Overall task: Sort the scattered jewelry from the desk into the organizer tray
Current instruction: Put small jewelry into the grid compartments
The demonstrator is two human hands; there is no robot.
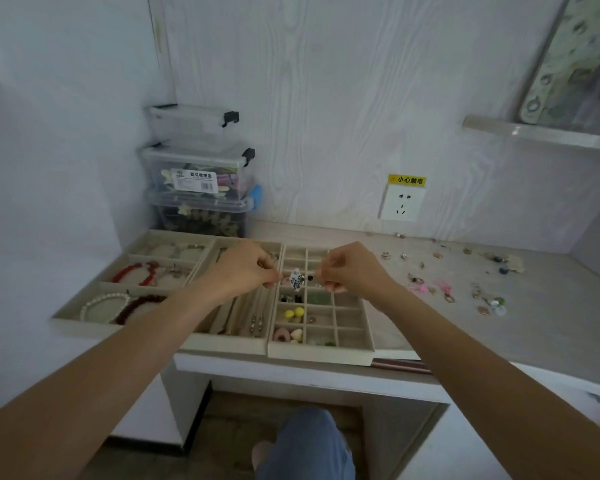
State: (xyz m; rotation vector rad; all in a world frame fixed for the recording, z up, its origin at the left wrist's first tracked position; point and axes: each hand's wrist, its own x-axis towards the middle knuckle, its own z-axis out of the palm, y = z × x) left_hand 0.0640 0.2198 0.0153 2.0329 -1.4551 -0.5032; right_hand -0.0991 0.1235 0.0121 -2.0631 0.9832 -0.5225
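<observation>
Wide shot of the desk (413,306) running along the wood-grain wall, and on its left end the three beige trays are lined up side by side. The left tray (84,318) already carries the bracelets, a white pearl bracelet (99,304) at the front and a red bead bracelet (132,271) in the row behind it. The middle tray (222,341) shows a few chains and drop pieces, mostly hidden under the left arm. The grid tray (321,355) on the right is part filled: yellow beads (293,312), a pink piece (282,335) and a green piece (315,299) in the near-left cells, while many cells to the right and back look bare. So a fair share is sorted, I'd judge, but far from all, because well to the right the scattered jewelry (465,285) lies strewn over the desk, small rings, pink bits and blue-green beads. Behind the trays, stacked clear boxes (198,174) in the corner. Now to the hands, both up over the grid tray: the left hand (246,268) and the right hand (349,268) each have fingertips pinched together on an end of one piece, a blue-and-white earring (296,279) stretched between them, hanging above the grid's middle cells. Whether it's one earring or a pair, I can't tell.
</observation>
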